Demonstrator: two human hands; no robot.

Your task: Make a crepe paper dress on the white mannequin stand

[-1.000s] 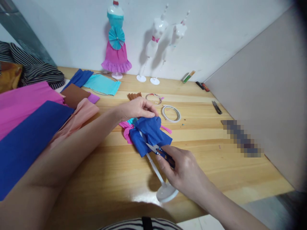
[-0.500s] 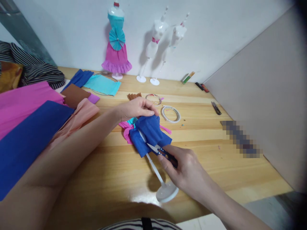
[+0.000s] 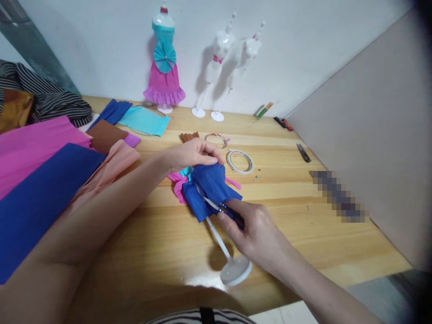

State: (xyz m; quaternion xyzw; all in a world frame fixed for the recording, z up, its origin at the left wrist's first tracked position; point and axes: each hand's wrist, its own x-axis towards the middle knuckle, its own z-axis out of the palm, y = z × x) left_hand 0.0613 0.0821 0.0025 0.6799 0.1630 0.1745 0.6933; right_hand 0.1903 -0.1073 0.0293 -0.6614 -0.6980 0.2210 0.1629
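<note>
My left hand [image 3: 195, 152] is closed over the upper end of a piece of blue crepe paper [image 3: 209, 182], which wraps a small white dress form lying tilted on the table. The form's stand [image 3: 236, 271] points toward me, its round base near the front edge. In my right hand [image 3: 258, 229] is a pair of thread snips [image 3: 212, 204] with dark handles. Their blades lie at the open slit in the blue paper, close together. Pink crepe paper [image 3: 178, 186] pokes out beside the blue at the left. My left fingertips are partly hidden.
Sheets of pink [image 3: 40, 141] and blue crepe paper [image 3: 43, 193] lie at the left. A dressed form [image 3: 164, 76] and two bare white ones [image 3: 222, 45] stand along the wall. A tape roll [image 3: 240, 161] lies beyond my hands; a utility knife [image 3: 303, 153] is at right.
My right hand has moved the snips slightly up and left, and their blades have closed together. The left hand keeps its place on the blue paper.
</note>
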